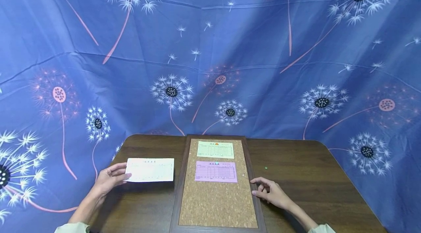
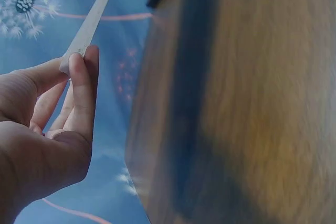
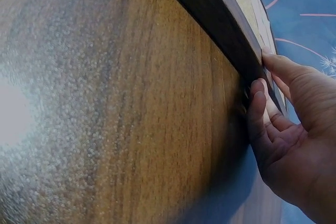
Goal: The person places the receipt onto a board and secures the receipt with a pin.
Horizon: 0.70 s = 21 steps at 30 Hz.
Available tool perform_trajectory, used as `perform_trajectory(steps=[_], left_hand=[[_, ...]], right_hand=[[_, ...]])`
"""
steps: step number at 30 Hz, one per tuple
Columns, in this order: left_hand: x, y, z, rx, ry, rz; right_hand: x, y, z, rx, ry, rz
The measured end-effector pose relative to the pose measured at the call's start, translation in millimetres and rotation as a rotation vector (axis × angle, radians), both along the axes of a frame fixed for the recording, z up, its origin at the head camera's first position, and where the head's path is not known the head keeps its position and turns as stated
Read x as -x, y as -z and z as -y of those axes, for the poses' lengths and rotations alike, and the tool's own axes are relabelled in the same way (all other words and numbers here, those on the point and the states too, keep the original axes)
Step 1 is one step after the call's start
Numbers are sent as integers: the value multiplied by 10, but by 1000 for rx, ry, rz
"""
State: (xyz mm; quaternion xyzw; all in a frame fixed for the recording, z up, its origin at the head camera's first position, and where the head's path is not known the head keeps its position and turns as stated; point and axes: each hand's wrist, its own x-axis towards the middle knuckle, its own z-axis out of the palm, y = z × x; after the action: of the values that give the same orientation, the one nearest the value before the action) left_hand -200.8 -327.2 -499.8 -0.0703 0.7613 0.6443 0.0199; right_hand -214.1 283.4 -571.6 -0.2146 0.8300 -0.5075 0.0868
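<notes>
In the head view, my left hand [image 1: 110, 180] pinches a white printed slip [image 1: 150, 170] by its left end, thumb in front. Edge-on in the left wrist view, the slip [image 2: 89, 24] shows between thumb and fingertips, above the table. A cork board [image 1: 217, 203] with a dark wooden frame lies in the middle of the table. My right hand [image 1: 271, 193] holds the right side of that frame [image 3: 231, 24] between thumb and fingers. Pinned on the cork are a green slip [image 1: 210, 151] and, below it, a purple slip [image 1: 215, 175].
An orange pin [image 1: 216, 144] sits at the green slip's top, a pale green pin [image 1: 216, 163] at the purple one's. A small whitish pin [image 1: 243, 175] is near the cork's right edge. One small green piece [image 1: 266, 168] lies on the brown table [image 1: 306, 174]. Behind hangs a blue dandelion-patterned cloth [image 1: 256, 90].
</notes>
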Motion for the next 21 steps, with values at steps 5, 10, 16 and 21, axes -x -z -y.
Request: perform_trajectory(steps=[5,10,16,21], left_hand=[[-1,-82,-160,-66,4,-9],[13,-69,-429,-56,28,26],[-2,90,-864,-69,62,98],[-38,187,-1141,-93,106,121]], right_hand=[[-8,8,0,8,5,0],[-23,0,-7,16,-7,-8],[-13,14,-17,-24,14,5],[-6,17,-17,-46,10,0]])
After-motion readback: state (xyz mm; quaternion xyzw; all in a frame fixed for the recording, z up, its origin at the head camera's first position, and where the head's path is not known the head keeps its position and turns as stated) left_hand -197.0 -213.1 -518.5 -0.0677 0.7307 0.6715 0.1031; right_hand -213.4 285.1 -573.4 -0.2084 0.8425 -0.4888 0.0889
